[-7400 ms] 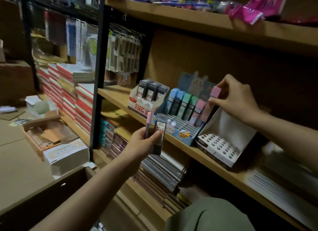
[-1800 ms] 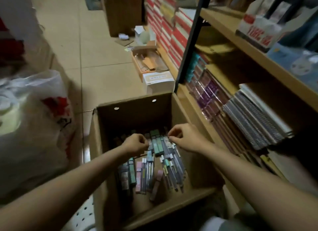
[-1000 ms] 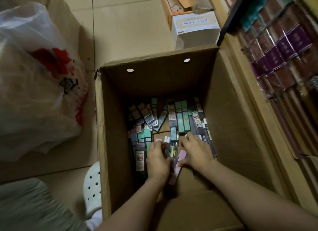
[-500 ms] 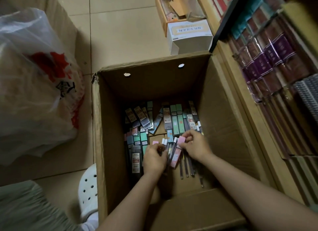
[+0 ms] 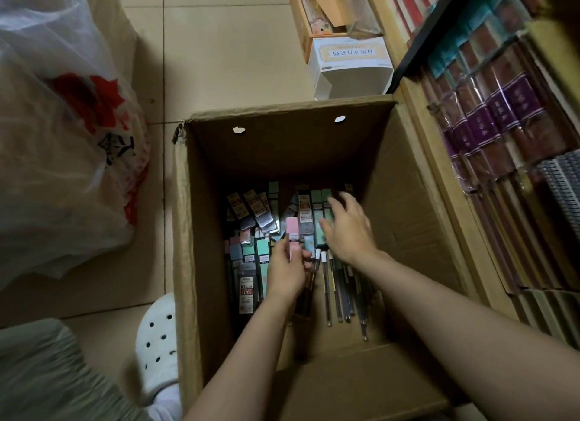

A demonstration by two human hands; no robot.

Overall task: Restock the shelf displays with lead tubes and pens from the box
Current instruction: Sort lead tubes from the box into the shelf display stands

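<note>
1. The left hand (image 5: pixel 287 271) is curled around a pink lead tube (image 5: pixel 292 237) and lifts it clear of the pile. The tube's capped end points toward the far wall of the box (image 5: pixel 185 232). Other thin items may be held with it, but I cannot tell.

2. The right hand (image 5: pixel 345 229) has its fingers spread and loose and holds nothing. It hovers palm down over the green lead tubes (image 5: pixel 320 201) near the far right of the box floor, with its fingertips just above them.

3. The loose lead tubes lie mostly with their long axes running from the near wall to the far wall, roughly in line with both forearms. A pick here probably calls for a pinch across a tube's narrow width.

4. The right hand is the nearer one to the green tubes. The left hand is already occupied, so the next pick seems to fall to the right.

5. The pens (image 5: pixel 337 292) lie on the box floor under the right wrist, parallel to the tubes, closer to the near wall.

6. The box walls are tall and close on each side, so the open way out is straight up.

7. The shelf (image 5: pixel 420 144) stands touching or just beside the right wall of the box.

8. A plastic bag (image 5: pixel 62 138) sits on the floor to the box's left.
</note>
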